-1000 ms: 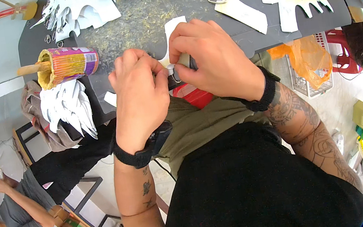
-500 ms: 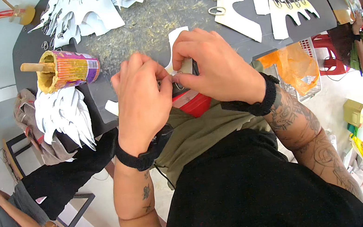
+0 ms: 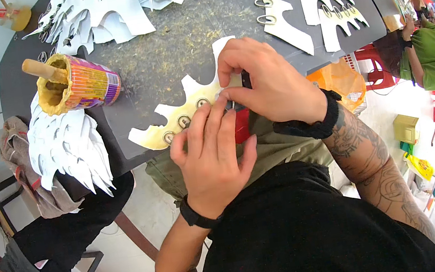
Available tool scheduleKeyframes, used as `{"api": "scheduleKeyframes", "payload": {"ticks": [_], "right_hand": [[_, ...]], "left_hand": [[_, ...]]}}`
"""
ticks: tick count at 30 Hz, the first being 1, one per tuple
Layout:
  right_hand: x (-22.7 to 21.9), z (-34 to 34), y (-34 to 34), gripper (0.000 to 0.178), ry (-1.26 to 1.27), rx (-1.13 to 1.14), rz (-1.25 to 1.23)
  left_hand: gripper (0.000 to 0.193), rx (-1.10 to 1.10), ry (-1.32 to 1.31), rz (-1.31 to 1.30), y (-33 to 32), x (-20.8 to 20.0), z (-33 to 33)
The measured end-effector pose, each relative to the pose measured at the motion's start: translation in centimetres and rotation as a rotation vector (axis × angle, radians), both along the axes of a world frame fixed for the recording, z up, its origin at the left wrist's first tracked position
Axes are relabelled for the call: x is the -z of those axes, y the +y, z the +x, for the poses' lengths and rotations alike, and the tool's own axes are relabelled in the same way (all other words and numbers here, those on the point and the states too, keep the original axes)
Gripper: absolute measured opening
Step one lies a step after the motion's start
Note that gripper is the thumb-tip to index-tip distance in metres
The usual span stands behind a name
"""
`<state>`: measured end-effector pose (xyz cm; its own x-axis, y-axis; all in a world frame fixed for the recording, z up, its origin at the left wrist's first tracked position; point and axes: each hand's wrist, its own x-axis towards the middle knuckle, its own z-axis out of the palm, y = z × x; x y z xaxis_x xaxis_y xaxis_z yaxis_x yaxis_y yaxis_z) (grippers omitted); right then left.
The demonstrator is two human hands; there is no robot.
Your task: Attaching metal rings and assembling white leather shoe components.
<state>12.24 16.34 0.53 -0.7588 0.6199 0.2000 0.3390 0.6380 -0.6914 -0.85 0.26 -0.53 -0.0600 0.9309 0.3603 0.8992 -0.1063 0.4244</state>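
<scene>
A cream scalloped cut-out piece (image 3: pixel 197 95) lies along the table's near edge, its upper side yellowish and smeared. Oval metal rings (image 3: pixel 184 122) sit in a row along its near border. My left hand (image 3: pixel 212 159) lies over that border with fingers stretched out, its fingertips touching the piece beside the rings. At the piece's right end, my right hand (image 3: pixel 271 83) is closed, with thumb and bent fingers pinching the piece next to another ring. That ring is partly hidden by fingers of both hands.
A glue-crusted tub (image 3: pixel 87 83) with a wooden stick (image 3: pixel 44 70) stands at left. Nearer lies a stack of white cut-outs (image 3: pixel 64 142). More ringed pieces (image 3: pixel 108 8) pile up at the far left, others (image 3: pixel 329 1) at the far right. A person in green (image 3: pixel 430 56) is at right.
My left hand has opened from a pinch and moved nearer me, uncovering the piece and its rings. My right hand stays at the piece's right end. The view has shifted slightly.
</scene>
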Motion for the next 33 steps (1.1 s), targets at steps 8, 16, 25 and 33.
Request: {"api": "scheduleKeyframes", "payload": {"ticks": [8, 16, 25, 33], "right_hand": [[-0.1, 0.4, -1.3, 0.02, 0.04, 0.091, -0.001], [0.1, 0.2, -3.7, 0.018, -0.014, 0.138, 0.394], [0.4, -0.2, -3.7, 0.019, -0.021, 0.102, 0.444], [-0.2, -0.2, -4.0, 0.014, -0.177, 0.133, 0.354]], "left_hand": [[0.056, -0.098, 0.11, -0.02, -0.2, 0.9, 1.2], [0.054, -0.132, 0.151, -0.001, 0.0, 1.2, 1.6], [0.052, -0.133, 0.19, 0.023, 0.0, 1.8, 1.2], [0.053, -0.12, 0.119, 0.004, 0.2, 1.5, 1.2]]}}
